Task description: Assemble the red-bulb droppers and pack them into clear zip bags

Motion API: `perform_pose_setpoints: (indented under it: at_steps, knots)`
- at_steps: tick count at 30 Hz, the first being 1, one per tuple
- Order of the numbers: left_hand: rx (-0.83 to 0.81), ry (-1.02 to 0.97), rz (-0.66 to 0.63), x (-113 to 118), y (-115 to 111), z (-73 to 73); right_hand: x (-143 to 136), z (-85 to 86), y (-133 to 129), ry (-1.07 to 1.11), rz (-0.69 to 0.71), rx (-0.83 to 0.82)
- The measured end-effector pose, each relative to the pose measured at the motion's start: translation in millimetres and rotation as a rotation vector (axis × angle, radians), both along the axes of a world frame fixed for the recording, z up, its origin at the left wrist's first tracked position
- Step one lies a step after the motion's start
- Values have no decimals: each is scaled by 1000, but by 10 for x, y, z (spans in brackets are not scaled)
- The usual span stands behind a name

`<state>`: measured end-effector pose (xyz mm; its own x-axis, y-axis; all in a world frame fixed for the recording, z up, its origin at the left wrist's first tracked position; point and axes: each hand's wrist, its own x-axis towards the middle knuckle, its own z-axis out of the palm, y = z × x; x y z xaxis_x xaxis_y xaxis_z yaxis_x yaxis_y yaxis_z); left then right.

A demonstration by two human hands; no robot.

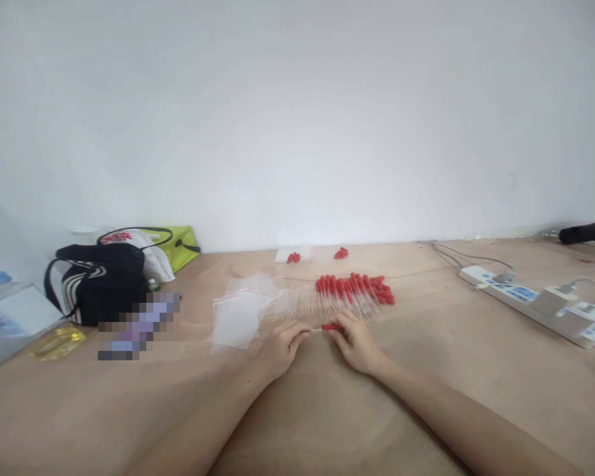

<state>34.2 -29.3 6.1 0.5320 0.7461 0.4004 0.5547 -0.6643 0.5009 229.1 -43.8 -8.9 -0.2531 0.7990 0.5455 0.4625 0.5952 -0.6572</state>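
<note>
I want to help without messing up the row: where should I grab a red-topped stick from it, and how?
Probably pinch its red end, coming from above on the side near the wall. Red ends look thicker, and most point toward the wall; the thin pale shafts lie bunched toward the person.

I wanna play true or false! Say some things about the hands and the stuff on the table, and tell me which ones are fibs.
1. The right hand holds a red piece. True.
2. The left hand lies flat with nothing in it. False: it pinches a thin pale stick.
3. The clear plastic bags lie left of the red-topped sticks. True.
4. The power strip has nothing plugged in. False: plugs are in it.
5. The lime-green bag is near the wall. True.
</note>
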Motion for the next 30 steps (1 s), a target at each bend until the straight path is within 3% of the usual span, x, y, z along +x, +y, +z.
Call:
perform_pose_setpoints:
  at_steps: [17,24,30]
  knots:
    - [25,-60,-56,-3,-15,-40,-29,-23,7,73,25,-71]
    - [72,-60,-76,17,-35,-27,-9,-56,23,60,79,41]
    - [139,47,-120,-15,-22,-59,30,-54,13,-125,138,168]
